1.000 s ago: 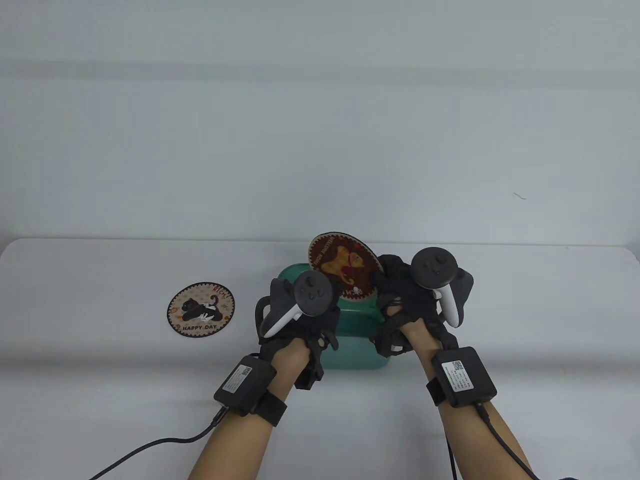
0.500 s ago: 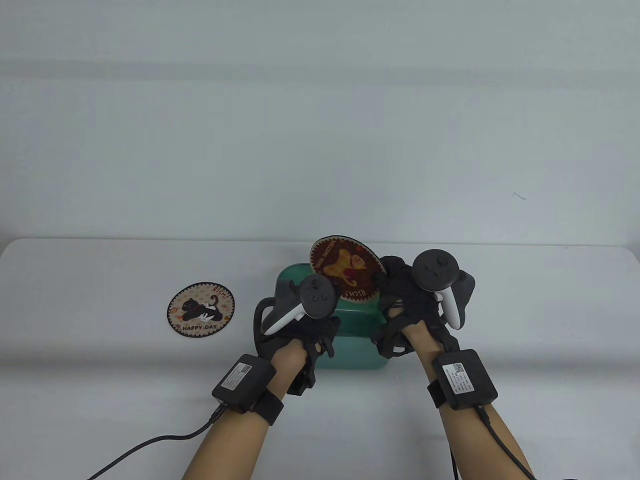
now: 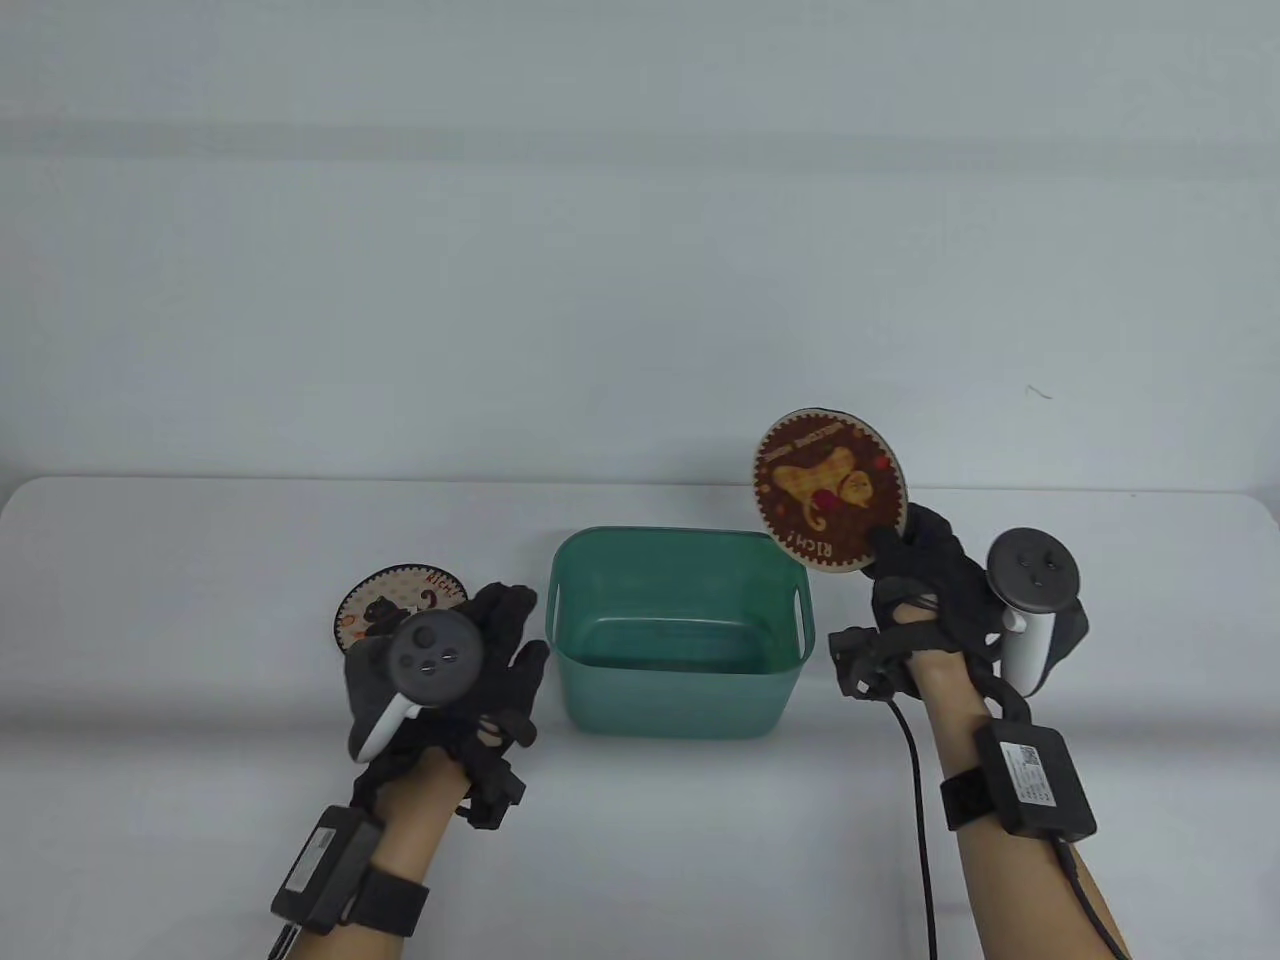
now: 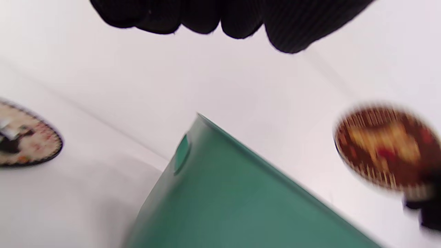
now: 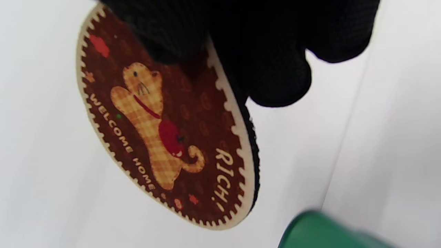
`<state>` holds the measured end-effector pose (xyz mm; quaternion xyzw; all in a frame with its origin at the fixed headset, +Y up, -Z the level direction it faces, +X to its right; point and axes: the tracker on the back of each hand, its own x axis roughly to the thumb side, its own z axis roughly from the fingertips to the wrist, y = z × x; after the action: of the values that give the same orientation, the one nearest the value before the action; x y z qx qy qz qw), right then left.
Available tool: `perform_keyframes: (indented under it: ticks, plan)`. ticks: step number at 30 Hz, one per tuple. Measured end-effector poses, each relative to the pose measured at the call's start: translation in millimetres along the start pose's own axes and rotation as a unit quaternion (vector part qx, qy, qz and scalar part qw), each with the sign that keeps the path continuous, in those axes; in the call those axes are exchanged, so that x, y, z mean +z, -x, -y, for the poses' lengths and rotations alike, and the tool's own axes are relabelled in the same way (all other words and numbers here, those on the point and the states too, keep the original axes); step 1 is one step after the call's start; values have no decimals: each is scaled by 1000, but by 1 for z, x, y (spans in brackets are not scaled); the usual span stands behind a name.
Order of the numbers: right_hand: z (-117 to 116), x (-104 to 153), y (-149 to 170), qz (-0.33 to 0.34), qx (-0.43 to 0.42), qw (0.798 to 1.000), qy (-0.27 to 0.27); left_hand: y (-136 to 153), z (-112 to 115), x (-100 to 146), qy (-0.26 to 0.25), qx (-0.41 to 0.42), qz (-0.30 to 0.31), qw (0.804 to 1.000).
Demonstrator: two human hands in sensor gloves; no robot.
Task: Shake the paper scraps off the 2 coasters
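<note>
Both hands moved off the bin, right hand pinching brown coaster's edge, left hand spread over cat coaster.

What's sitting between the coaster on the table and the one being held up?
The green bin stands between the beige coaster and the brown coaster that the right hand holds, seen in the table view.

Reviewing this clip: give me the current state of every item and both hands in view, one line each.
Brown coaster: lifted off the table, tilted, pinched at its edge, right of the bin.
Cream coaster: flat on the table, partly hidden under the left hand.
Green bin: upright, open, looks empty; no hand over it.
Right hand: fingers pinching the brown coaster.
Left hand: fingers relaxed, above the cream coaster; contact cannot be told.
</note>
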<state>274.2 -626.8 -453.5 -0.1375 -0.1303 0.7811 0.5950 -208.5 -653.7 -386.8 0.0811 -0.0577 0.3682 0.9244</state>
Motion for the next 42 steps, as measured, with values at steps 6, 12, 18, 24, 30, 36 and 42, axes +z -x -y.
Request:
perform_keyframes:
  ticks: [6, 12, 18, 24, 30, 36, 42]
  plan:
    - [34, -2, 68, -93, -47, 994, 42, 42, 30, 31, -16, 119, -71, 990]
    - [40, -1, 119, -150, 69, 984, 73, 65, 59, 47, 29, 63, -92, 993]
    - [32, -2, 140, -187, 44, 979, 67, 63, 61, 46, 46, 43, -88, 994]
    - [27, -5, 149, -188, 114, 974, 61, 63, 62, 46, 50, 45, -86, 994]
    - [27, -10, 157, -171, 270, 947, 43, 62, 63, 44, 60, 49, -91, 993]
    - [30, -8, 156, -185, 314, 930, 32, 65, 62, 44, 65, 53, -98, 992]
    - [38, 9, 139, -129, 279, 951, 46, 65, 61, 45, 65, 61, -100, 991]
